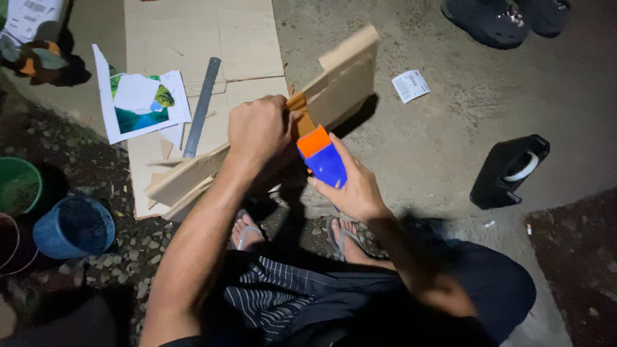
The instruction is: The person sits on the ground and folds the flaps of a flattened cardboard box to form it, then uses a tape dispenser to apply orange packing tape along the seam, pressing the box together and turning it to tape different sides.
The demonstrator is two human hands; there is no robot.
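Pinching brown tape [297,103] on the cardboard strip [270,132], left hand [257,128] (clenched grip); right hand [353,186] grasps the dispenser [321,157].

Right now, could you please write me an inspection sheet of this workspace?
Surface: bare concrete ground, flat cardboard sheet laid on it.
Job's things: folded cardboard strip; blue and orange tool against it.
Clutter: metal ruler, printed picture sheet, paper label, black tape dispenser, blue pot, green pot.
Hands: left hand grips the strip; right hand holds the tool.
Cables: nothing seen.
Surroundings: gravel, dark shoes.
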